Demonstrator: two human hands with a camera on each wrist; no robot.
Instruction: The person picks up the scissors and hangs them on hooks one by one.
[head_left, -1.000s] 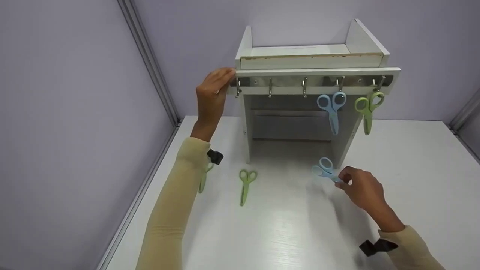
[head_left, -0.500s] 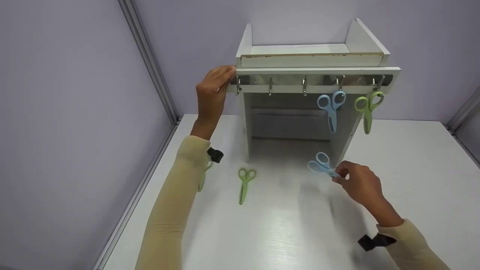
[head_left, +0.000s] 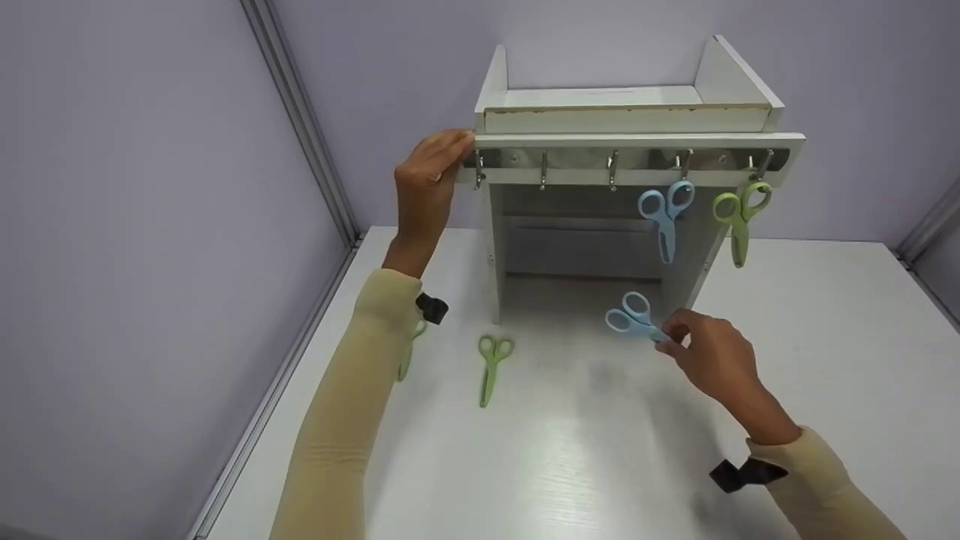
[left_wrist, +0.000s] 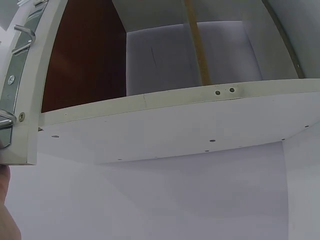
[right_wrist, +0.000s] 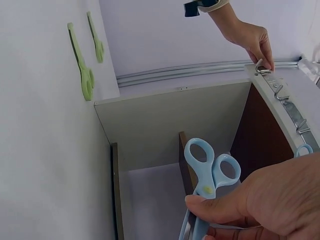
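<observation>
A person's right hand (head_left: 712,360) pinches a small pale-blue plastic pair of scissors (head_left: 628,316) by the closed blades, finger loops pointing up and away, lifted just above the white table (head_left: 825,337) in front of a white wooden shelf unit (head_left: 630,120). The left hand (head_left: 427,184) rests its fingers on the left end of the unit's metal hook rail (head_left: 622,159); I cannot tell whether they curl around it. The scissors look light, rigid and smooth, so a firm pinch near the pivot, as here, seems sound. Another blue pair (head_left: 664,214) and a green pair (head_left: 739,214) hang from the hooks. Two green pairs (head_left: 491,367) lie on the table.
</observation>
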